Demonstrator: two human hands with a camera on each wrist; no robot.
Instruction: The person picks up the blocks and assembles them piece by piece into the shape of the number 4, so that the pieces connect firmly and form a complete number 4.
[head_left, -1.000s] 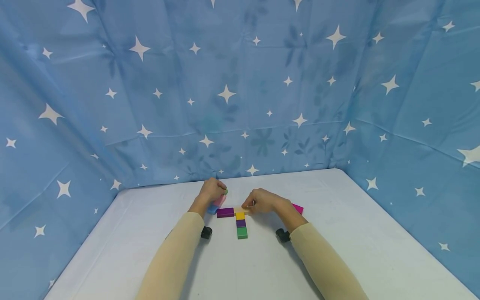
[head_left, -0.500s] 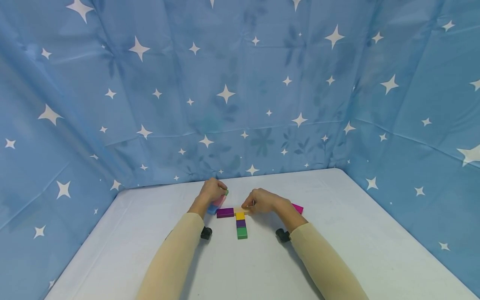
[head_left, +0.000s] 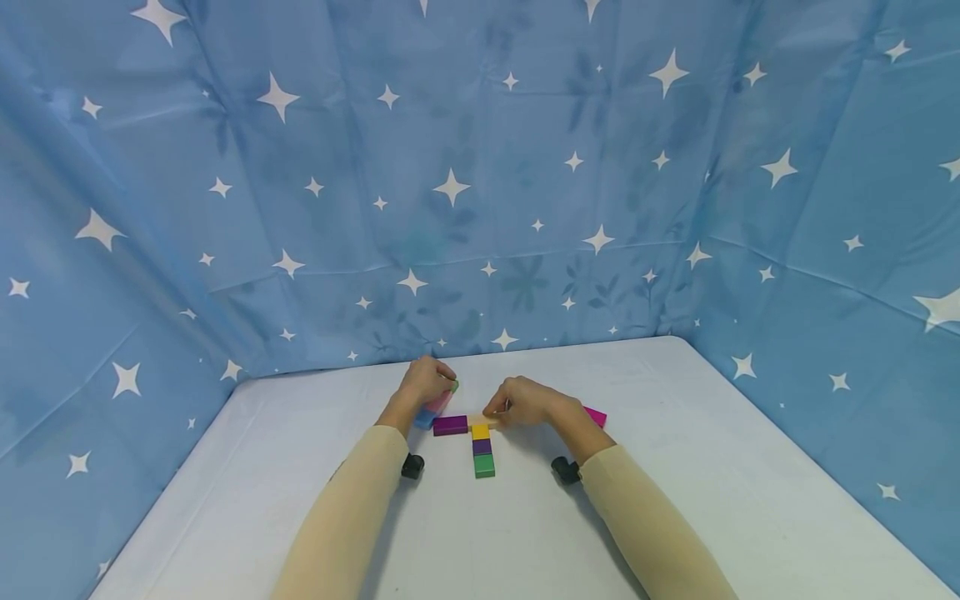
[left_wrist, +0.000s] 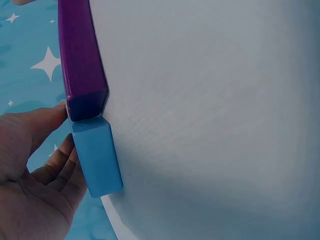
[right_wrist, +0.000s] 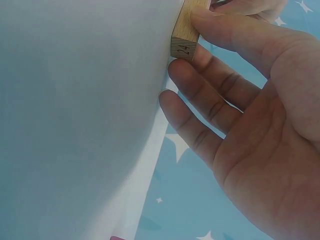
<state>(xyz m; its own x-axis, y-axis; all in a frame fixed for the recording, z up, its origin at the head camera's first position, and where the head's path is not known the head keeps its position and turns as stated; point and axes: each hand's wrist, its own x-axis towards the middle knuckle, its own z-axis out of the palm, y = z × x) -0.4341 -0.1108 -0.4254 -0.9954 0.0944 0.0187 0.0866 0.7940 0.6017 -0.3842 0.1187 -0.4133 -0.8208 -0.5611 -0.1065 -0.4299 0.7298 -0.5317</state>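
Observation:
Near the table's back, my left hand [head_left: 426,381] has its fingertips at a small green block [head_left: 455,386], seemingly pinching it. A pink block [head_left: 440,402] and a blue block [head_left: 425,418] lie in a slanted line below that hand. In the left wrist view, the blue block [left_wrist: 97,157] touches the end of a purple block [left_wrist: 82,55]; the left fingers [left_wrist: 55,167] are behind them. My right hand [head_left: 525,402] pinches a plain wooden block [right_wrist: 185,42] marked 24. Beneath this block run a yellow block [head_left: 481,432], a dark purple block [head_left: 482,447] and a green block [head_left: 484,466].
A magenta block [head_left: 596,417] lies beyond the right forearm, partly hidden. The white table [head_left: 480,542] is backed by a blue starry curtain [head_left: 480,208]. Black wrist cameras [head_left: 412,466] sit under both wrists.
The green and pink blocks at my left fingertips have shifted very slightly right. My right hand and the wooden block stay in place.

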